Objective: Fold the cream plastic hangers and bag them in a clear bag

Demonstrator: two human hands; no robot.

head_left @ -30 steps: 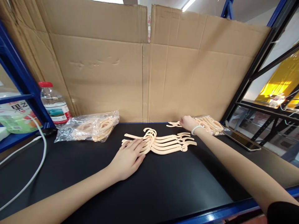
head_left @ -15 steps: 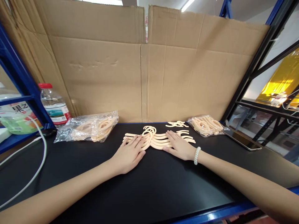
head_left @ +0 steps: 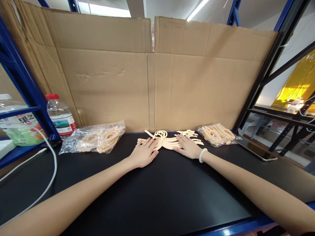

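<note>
Black tabletop [head_left: 157,196]; both hands [head_left: 144,154] [head_left: 190,147] spread flat on cream hangers [head_left: 169,144], hiding parts beneath.

The head camera looks forward, down across the tabletop [head_left: 157,193].

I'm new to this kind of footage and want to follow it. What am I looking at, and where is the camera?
There is no machine here: a person works bare-handed, filmed by one camera worn on their head, looking forward and down. On the black table lie pale hangers. The left hand and right hand lie over them, palms down, rather than gripping. Smaller pale pieces lie just behind, toward the cardboard. A clear bag sits at the left near a red-capped bottle, and a second bag at the right beside a phone-like device.
</note>
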